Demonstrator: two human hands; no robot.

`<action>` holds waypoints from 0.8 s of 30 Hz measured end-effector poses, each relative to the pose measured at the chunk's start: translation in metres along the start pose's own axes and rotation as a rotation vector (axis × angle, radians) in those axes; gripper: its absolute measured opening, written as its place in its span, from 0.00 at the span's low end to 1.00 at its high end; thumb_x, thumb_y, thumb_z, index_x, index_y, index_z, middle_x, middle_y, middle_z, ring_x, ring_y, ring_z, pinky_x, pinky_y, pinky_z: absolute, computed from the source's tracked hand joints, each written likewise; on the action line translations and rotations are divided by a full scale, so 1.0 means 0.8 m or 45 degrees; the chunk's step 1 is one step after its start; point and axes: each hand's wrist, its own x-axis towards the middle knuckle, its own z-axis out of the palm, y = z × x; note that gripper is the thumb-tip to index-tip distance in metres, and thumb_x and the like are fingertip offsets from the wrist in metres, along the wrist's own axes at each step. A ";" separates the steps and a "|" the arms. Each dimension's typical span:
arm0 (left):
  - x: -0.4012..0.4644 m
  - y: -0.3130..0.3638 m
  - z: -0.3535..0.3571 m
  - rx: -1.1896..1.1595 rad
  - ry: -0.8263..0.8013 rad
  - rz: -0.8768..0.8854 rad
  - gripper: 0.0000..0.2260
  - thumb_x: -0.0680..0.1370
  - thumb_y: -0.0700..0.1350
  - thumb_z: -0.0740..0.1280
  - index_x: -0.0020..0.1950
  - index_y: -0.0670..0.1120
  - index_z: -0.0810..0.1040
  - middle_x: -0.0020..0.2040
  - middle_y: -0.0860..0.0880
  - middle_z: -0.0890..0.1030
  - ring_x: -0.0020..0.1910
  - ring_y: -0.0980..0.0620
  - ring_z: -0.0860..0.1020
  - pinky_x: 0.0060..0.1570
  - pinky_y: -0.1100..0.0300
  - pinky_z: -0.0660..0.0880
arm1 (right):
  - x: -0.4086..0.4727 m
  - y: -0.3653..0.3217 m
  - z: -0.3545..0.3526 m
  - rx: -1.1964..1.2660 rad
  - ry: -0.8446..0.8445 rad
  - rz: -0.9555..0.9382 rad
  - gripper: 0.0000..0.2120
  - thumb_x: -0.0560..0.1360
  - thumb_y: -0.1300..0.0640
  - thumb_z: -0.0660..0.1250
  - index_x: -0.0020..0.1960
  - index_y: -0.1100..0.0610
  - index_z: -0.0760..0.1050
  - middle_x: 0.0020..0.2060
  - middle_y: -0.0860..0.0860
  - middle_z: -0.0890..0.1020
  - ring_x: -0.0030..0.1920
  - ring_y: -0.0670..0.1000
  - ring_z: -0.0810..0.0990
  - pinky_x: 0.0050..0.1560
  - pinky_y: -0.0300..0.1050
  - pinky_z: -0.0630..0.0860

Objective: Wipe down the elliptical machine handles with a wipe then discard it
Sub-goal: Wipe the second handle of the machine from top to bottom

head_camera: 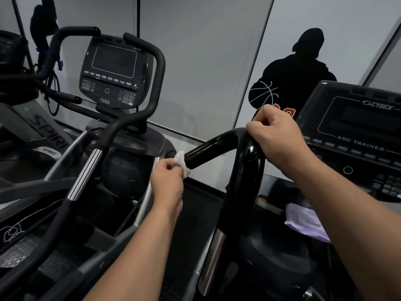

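A glossy black curved handle [219, 142] of the elliptical machine rises in the middle of the view. My right hand [276, 135] grips the handle at the top of its bend. My left hand [167, 181] pinches a crumpled white wipe [180, 160] against the lower left end of the same handle. The handle's surface shines wet near the bend.
The Cybex Arc Trainer console [355, 131] stands at the right, with a pale packet of wipes [303, 222] lying below it. A second machine with a 750A console [112, 72] and black handlebars stands at the left. A grey wall lies behind.
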 end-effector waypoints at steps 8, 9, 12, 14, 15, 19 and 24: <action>-0.007 0.005 0.012 -0.276 0.033 -0.205 0.15 0.71 0.25 0.58 0.39 0.43 0.76 0.35 0.46 0.80 0.38 0.49 0.78 0.53 0.51 0.77 | -0.002 0.000 0.001 0.007 0.002 0.001 0.04 0.75 0.61 0.64 0.43 0.61 0.74 0.31 0.50 0.73 0.33 0.50 0.71 0.36 0.48 0.70; -0.010 0.009 0.012 -0.314 0.046 -0.225 0.15 0.72 0.24 0.58 0.39 0.43 0.76 0.35 0.46 0.79 0.37 0.50 0.77 0.52 0.51 0.77 | -0.002 -0.001 0.001 0.007 0.002 0.000 0.04 0.75 0.61 0.64 0.43 0.61 0.74 0.31 0.50 0.73 0.32 0.49 0.71 0.36 0.47 0.70; -0.016 0.007 0.016 -0.449 0.069 -0.309 0.15 0.72 0.22 0.56 0.40 0.41 0.75 0.35 0.44 0.77 0.35 0.50 0.75 0.43 0.56 0.75 | -0.001 0.001 0.001 0.022 0.004 0.010 0.04 0.75 0.61 0.65 0.43 0.61 0.74 0.31 0.50 0.73 0.32 0.50 0.71 0.35 0.47 0.70; -0.020 0.002 0.031 -0.587 0.051 -0.450 0.16 0.71 0.21 0.56 0.44 0.39 0.74 0.38 0.42 0.77 0.36 0.49 0.76 0.41 0.56 0.76 | -0.001 0.001 0.002 0.037 0.005 0.025 0.04 0.75 0.61 0.64 0.44 0.62 0.74 0.31 0.50 0.73 0.32 0.50 0.71 0.34 0.47 0.69; -0.023 0.001 0.039 -0.667 0.033 -0.544 0.16 0.71 0.20 0.56 0.46 0.38 0.74 0.39 0.41 0.77 0.36 0.48 0.77 0.41 0.56 0.77 | -0.001 0.001 0.002 0.042 0.004 0.029 0.04 0.75 0.61 0.64 0.44 0.63 0.74 0.31 0.50 0.73 0.32 0.50 0.71 0.34 0.47 0.69; -0.034 0.009 0.050 -0.861 -0.055 -0.754 0.11 0.75 0.23 0.60 0.44 0.38 0.75 0.39 0.42 0.78 0.39 0.48 0.78 0.40 0.57 0.78 | -0.004 -0.002 0.001 0.028 0.010 0.015 0.04 0.75 0.61 0.64 0.43 0.62 0.74 0.30 0.50 0.73 0.32 0.50 0.71 0.34 0.47 0.70; -0.026 0.003 0.058 -1.000 -0.126 -0.845 0.10 0.75 0.24 0.60 0.43 0.36 0.76 0.43 0.41 0.79 0.43 0.46 0.80 0.52 0.55 0.80 | -0.003 0.001 0.001 0.010 0.006 0.022 0.04 0.75 0.60 0.64 0.43 0.61 0.73 0.30 0.49 0.73 0.31 0.48 0.71 0.33 0.46 0.70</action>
